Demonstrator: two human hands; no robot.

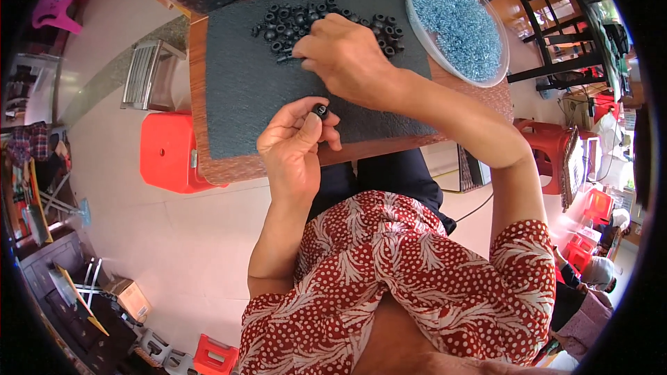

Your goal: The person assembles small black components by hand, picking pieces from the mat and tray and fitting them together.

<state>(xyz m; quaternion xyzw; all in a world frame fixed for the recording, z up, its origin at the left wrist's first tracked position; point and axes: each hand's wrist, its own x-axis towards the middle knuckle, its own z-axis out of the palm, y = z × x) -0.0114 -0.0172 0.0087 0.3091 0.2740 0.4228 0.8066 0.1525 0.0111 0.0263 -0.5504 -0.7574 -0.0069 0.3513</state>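
Blouse foremost, black piece points endwise toward camera.

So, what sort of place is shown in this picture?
Probably a small workshop, perhaps in a home: small black parts lie on a dark mat, light-blue pieces fill a round tub, and red plastic stools stand nearby.

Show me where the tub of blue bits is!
In the head view, the round tub is at upper right on the table, beside the dark mat, right of the right hand.
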